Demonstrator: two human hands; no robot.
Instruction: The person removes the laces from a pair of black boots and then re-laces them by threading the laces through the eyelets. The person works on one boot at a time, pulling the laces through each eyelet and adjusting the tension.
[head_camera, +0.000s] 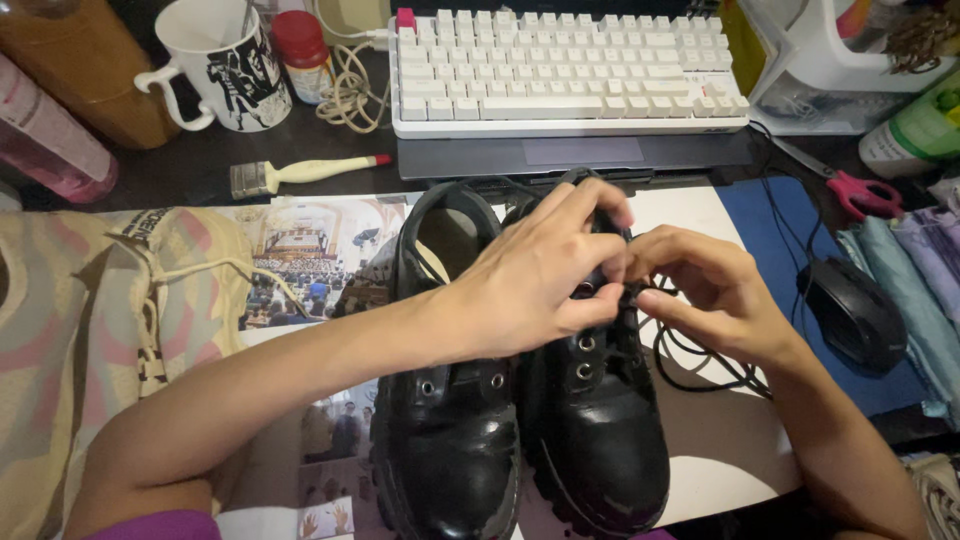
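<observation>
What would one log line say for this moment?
left hand: on right boot, at eyelets | right hand: pinching black lace | left boot: unlaced, alongside | surface: newspaper

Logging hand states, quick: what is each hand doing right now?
Left hand: closed on the right boot at its eyelets.
Right hand: pinching the black lace.

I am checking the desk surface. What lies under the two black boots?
Under the black boots lie printed photo sheets and a white sheet. The left hand and right hand hold the black lace. What lies directly beneath the soles is covered.
</observation>
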